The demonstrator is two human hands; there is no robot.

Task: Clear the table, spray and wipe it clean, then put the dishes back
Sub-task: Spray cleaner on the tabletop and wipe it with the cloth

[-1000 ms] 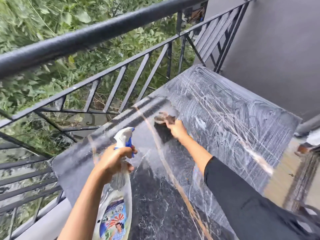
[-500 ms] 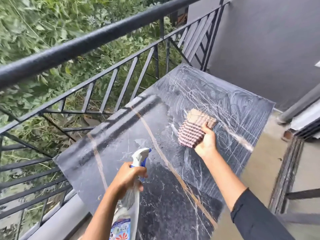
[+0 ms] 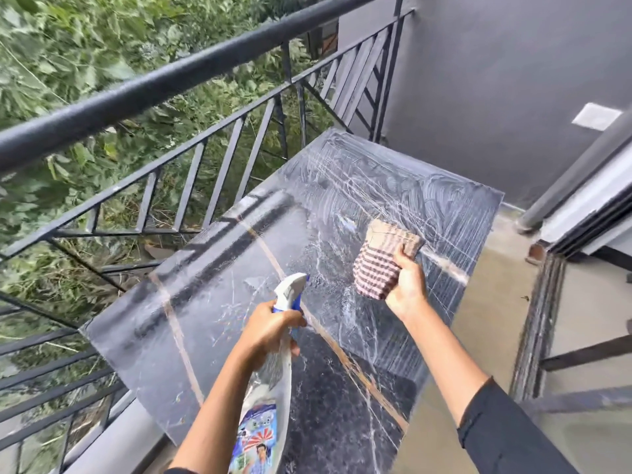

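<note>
Spray bottle with blue-red sunburst label, text too blurred to read, gripped at neck by left hand, nozzle over dark marble table; right hand clutches checked cloth above smeared far half, railing beside table

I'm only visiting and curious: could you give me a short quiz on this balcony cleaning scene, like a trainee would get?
1. True or false: the left hand holds the spray bottle.
2. Where are the white wipe streaks on the table thickest? A: the far end, by the wall. B: the near end. C: there are none.
3. Fill in: the right hand grips a checked ____.
Key: 1 true; 2 A; 3 cloth.
</note>
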